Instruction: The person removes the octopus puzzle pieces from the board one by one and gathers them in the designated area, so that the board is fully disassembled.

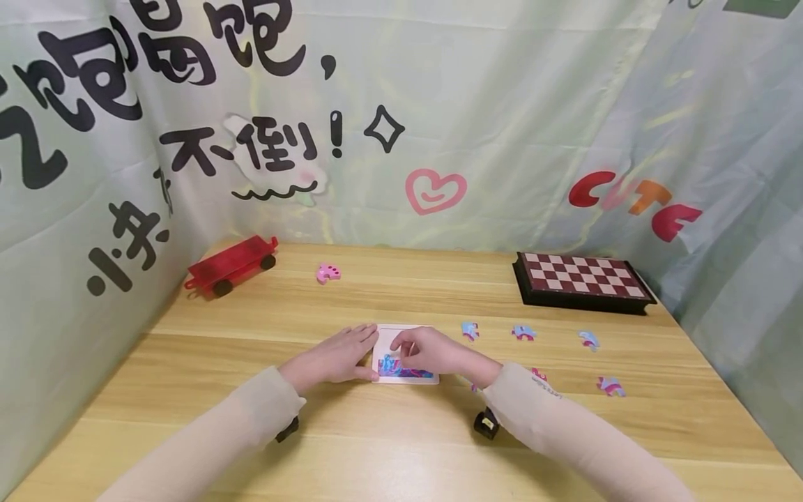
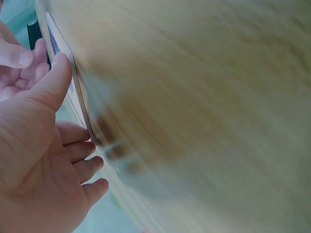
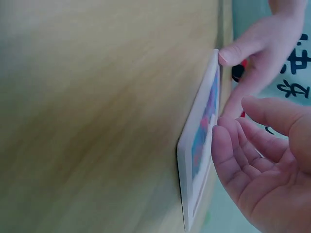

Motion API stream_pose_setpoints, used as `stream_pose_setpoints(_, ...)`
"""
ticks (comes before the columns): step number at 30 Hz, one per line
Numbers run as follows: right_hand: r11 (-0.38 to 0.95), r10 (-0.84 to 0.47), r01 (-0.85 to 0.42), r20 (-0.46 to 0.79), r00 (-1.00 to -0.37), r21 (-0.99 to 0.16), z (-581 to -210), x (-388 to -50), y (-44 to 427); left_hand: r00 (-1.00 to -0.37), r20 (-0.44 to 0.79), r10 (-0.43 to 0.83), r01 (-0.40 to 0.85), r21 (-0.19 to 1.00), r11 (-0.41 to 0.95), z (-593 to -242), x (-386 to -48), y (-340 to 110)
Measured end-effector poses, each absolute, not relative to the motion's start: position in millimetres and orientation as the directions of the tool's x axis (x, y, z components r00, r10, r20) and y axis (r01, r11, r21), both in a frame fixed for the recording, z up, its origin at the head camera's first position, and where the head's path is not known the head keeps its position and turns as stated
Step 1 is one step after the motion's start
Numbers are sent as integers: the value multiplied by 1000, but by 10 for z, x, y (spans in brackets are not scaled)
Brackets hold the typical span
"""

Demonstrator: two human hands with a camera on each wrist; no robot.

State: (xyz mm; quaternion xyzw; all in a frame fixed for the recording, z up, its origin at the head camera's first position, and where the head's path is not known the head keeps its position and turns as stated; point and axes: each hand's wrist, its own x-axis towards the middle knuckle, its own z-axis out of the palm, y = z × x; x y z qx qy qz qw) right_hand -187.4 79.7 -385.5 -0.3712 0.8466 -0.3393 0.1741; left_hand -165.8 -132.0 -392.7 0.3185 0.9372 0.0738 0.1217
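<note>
The right hand (image 1: 429,348), thumb and fingers parted, nothing visible in its grip, hovers over the jigsaw tray (image 1: 385,340) on the bench (image 1: 389,446). Loose puzzle pieces (image 1: 523,332) lie rightward; the left hand (image 1: 335,355), fingers extended, touches the tray's left edge

Tray (image 1: 386,340) centre, pieces (image 1: 523,333) right, one apparently behind sleeve (image 1: 533,408)

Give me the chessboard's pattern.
The chessboard has maroon and pale checks, best seen in the head view.
</note>
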Motion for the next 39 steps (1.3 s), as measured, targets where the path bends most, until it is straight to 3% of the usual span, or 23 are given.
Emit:
stream_pose_setpoints(23,564,-705,-525,-41,-708,-637,-3937,-1858,632,-774,-202,601,560,225,797,-3936,-1643,-1285)
stream_pose_setpoints(34,512,-659,-425,-24,-751,-747,-3984,-1849,655,-770,-187,610,571,225,790,-3928,-1640,-1301)
stream_pose_setpoints(39,481,-673,-411,-25,-740,-774,-3986,-1856,677,-774,-198,601,564,214,797,-3928,-1639,-1302)
